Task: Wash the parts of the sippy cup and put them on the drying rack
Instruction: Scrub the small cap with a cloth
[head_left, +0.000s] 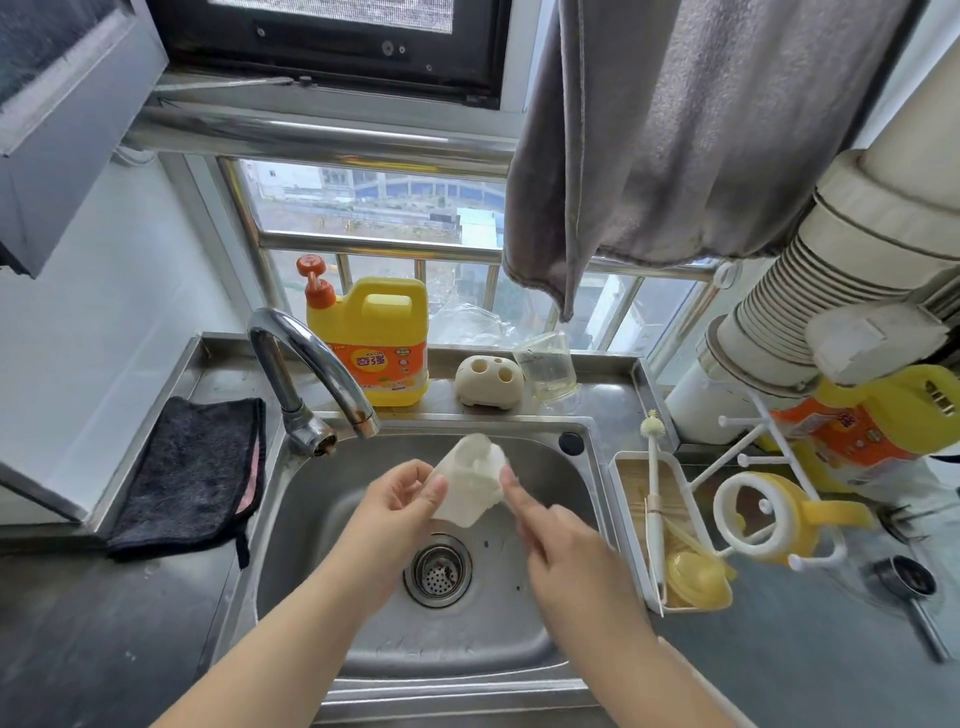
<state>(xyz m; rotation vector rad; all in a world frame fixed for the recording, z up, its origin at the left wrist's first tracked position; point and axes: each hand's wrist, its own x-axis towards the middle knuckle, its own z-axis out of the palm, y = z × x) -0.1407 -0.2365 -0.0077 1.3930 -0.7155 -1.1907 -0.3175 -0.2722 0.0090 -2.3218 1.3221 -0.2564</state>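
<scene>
Over the steel sink (311, 519) I hold a translucent white sippy cup body (470, 486), its open mouth tilted away toward the faucet. My left hand (397, 506) grips its left side with thumb and curled fingers. My right hand (553, 535) touches its right side with an extended forefinger. On the white drying rack (636, 525) to the right lie a yellow lid piece (693, 574), a thin straw brush (653, 488), and a yellow handled collar (774, 512) hung on a peg.
A curved faucet (317, 358) stands at the sink's back left, no water visible. Yellow detergent jug (376, 340), a cream holder (488, 387) and a clear cup (548, 366) sit on the back ledge. A dark cloth (192, 475) lies left. The drain strainer (438, 570) is below my hands.
</scene>
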